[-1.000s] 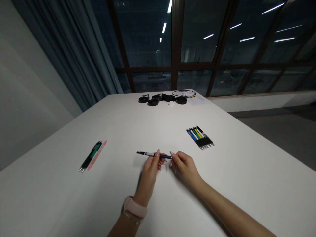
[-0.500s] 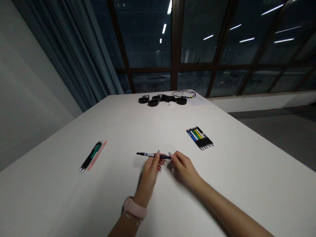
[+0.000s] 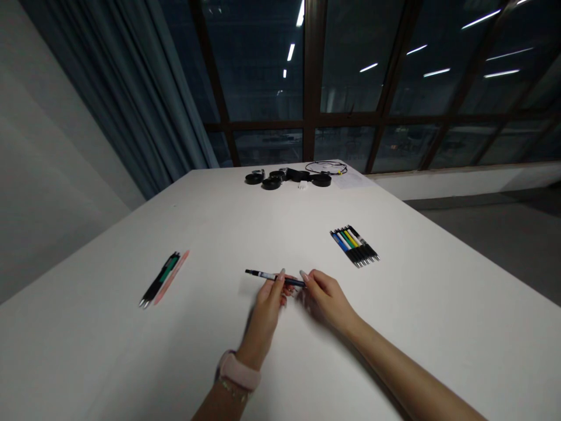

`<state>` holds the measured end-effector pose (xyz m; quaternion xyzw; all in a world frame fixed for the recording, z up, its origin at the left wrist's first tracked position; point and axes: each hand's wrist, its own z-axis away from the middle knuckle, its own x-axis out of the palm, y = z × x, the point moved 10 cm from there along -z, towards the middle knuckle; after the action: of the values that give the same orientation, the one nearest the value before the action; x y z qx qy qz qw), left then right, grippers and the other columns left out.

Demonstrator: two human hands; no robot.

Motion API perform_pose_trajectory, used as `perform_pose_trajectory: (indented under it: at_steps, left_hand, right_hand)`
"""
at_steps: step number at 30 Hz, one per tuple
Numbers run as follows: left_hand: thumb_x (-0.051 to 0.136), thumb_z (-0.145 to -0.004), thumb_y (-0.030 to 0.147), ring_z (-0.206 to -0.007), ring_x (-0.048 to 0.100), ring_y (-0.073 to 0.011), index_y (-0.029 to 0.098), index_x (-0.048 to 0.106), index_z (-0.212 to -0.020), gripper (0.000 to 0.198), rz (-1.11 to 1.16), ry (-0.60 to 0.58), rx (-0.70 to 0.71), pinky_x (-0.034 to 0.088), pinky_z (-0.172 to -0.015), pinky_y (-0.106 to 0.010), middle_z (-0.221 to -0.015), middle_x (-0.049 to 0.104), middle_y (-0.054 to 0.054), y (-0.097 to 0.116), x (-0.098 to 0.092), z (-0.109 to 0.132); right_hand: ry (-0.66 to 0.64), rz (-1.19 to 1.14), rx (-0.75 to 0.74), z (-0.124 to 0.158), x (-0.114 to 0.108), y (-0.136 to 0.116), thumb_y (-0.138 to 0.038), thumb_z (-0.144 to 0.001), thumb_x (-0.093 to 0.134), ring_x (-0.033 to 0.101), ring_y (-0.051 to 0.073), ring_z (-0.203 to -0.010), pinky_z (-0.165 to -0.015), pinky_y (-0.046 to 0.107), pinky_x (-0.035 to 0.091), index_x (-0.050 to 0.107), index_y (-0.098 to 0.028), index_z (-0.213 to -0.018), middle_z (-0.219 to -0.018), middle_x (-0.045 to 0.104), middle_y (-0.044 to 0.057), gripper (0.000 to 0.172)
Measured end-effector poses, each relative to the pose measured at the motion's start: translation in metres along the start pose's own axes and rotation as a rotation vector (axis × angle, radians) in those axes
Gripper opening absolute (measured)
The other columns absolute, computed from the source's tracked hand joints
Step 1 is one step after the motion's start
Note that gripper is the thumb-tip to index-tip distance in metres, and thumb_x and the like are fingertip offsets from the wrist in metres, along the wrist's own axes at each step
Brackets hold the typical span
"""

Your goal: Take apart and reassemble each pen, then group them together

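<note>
Between my two hands a dark pen with a pale label lies nearly level, its left end sticking out past my fingers. My left hand pinches it around the middle between thumb and fingers. At the pen's right end, my right hand grips the tip with thumb and forefinger; that end is partly hidden by the fingers. To the right lies a row of several pens in blue, white, green, yellow and black, side by side. On the left are dark pens with green parts next to a pink pen.
Several black rolls, a small white piece and a coiled black cable sit at the far end of the white table. A paper sheet lies beside them. Windows and a blue curtain stand behind.
The pen has shifted slightly to the right and its right end has dipped a little. Both hands keep their grip on it.
</note>
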<state>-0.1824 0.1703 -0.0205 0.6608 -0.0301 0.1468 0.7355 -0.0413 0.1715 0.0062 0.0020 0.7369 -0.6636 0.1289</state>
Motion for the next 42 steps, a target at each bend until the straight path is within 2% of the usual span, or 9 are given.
perform_pose_trajectory:
  at_steps: [4, 9, 14, 20, 23, 28, 36, 39, 42]
  left_hand:
    - [0.071, -0.059, 0.067, -0.055, 0.05, -0.0114, 0.013, 0.069, -0.072, 0.055, -0.018, -0.015, -0.017, 0.035, -0.051, -0.024, -0.061, 0.062, -0.002, -0.003, 0.001, -0.001]
    - [0.068, -0.064, 0.066, -0.056, 0.05, -0.0109, 0.014, 0.069, -0.075, 0.054, -0.008, 0.044, -0.001, 0.035, -0.051, -0.023, -0.064, 0.063, -0.002, -0.002, -0.005, -0.001]
    - [0.068, -0.062, 0.066, -0.054, 0.05, -0.011, 0.013, 0.069, -0.074, 0.055, -0.013, 0.047, -0.004, 0.035, -0.05, -0.023, -0.061, 0.062, -0.002, 0.001, -0.004, -0.001]
    - [0.071, -0.06, 0.064, -0.055, 0.05, -0.0106, 0.013, 0.069, -0.072, 0.053, 0.027, 0.08, 0.001, 0.034, -0.049, -0.022, -0.06, 0.061, -0.002, 0.005, -0.005, -0.001]
    - [0.073, -0.059, 0.064, -0.054, 0.05, -0.0099, 0.013, 0.069, -0.072, 0.052, 0.044, 0.073, -0.002, 0.034, -0.049, -0.022, -0.06, 0.06, -0.001, 0.004, -0.004, -0.002]
    - [0.073, -0.055, 0.066, -0.052, 0.048, -0.0094, 0.013, 0.068, -0.069, 0.055, 0.043, 0.074, -0.019, 0.034, -0.048, -0.022, -0.056, 0.059, 0.0, 0.004, -0.004, -0.002]
    - [0.074, -0.056, 0.064, -0.053, 0.049, -0.0101, 0.013, 0.068, -0.07, 0.053, 0.045, 0.071, -0.036, 0.035, -0.05, -0.023, -0.058, 0.059, -0.001, 0.006, -0.002, 0.002]
    - [0.073, -0.057, 0.064, -0.053, 0.049, -0.0101, 0.013, 0.068, -0.07, 0.054, 0.031, 0.071, -0.033, 0.035, -0.05, -0.023, -0.058, 0.06, -0.001, 0.004, -0.003, 0.001]
    - [0.072, -0.058, 0.064, -0.053, 0.049, -0.0103, 0.012, 0.068, -0.07, 0.054, 0.03, 0.061, -0.032, 0.034, -0.049, -0.023, -0.058, 0.06, -0.001, 0.002, -0.003, 0.0]
  right_hand:
    - [-0.027, 0.053, 0.002, -0.001, 0.0, -0.003, -0.059, -0.094, 0.034, 0.05, 0.013, -0.055, -0.058, 0.025, 0.038, 0.054, -0.019, -0.06, -0.054, 0.052, -0.001, 0.056]
    - [0.005, 0.098, -0.008, 0.002, -0.007, -0.005, -0.055, -0.09, 0.048, 0.047, 0.012, -0.054, -0.053, 0.023, 0.035, 0.053, -0.021, -0.083, -0.058, 0.051, -0.006, 0.034]
    - [-0.003, 0.132, -0.044, 0.003, -0.009, -0.008, -0.052, -0.095, 0.038, 0.05, 0.013, -0.059, -0.058, 0.024, 0.039, 0.052, -0.02, -0.068, -0.061, 0.053, -0.002, 0.045]
    - [-0.043, 0.129, -0.08, 0.008, -0.012, -0.014, -0.041, -0.086, 0.059, 0.052, 0.012, -0.06, -0.056, 0.022, 0.04, 0.054, -0.022, -0.104, -0.075, 0.058, -0.003, 0.027]
    - [-0.057, 0.195, -0.101, 0.009, -0.012, -0.016, -0.035, -0.087, 0.058, 0.05, 0.012, -0.058, -0.055, 0.022, 0.038, 0.057, -0.021, -0.095, -0.066, 0.055, -0.004, 0.016]
    - [-0.045, 0.281, -0.165, 0.009, -0.014, -0.026, -0.032, -0.089, 0.055, 0.052, 0.011, -0.061, -0.057, 0.022, 0.039, 0.059, -0.02, -0.086, -0.075, 0.059, -0.001, 0.013]
    - [-0.075, 0.481, -0.332, 0.015, -0.01, -0.045, -0.029, -0.094, 0.048, 0.055, 0.014, -0.069, -0.065, 0.025, 0.042, 0.061, -0.021, -0.096, -0.087, 0.063, 0.004, 0.016]
    - [-0.088, 0.512, -0.322, 0.014, -0.008, -0.045, -0.032, -0.097, 0.041, 0.056, 0.015, -0.071, -0.067, 0.026, 0.042, 0.061, -0.02, -0.085, -0.083, 0.061, 0.003, 0.026]
    - [-0.089, 0.489, -0.266, 0.014, -0.009, -0.041, -0.035, -0.096, 0.044, 0.057, 0.014, -0.07, -0.067, 0.026, 0.043, 0.059, -0.021, -0.098, -0.086, 0.062, 0.003, 0.02]
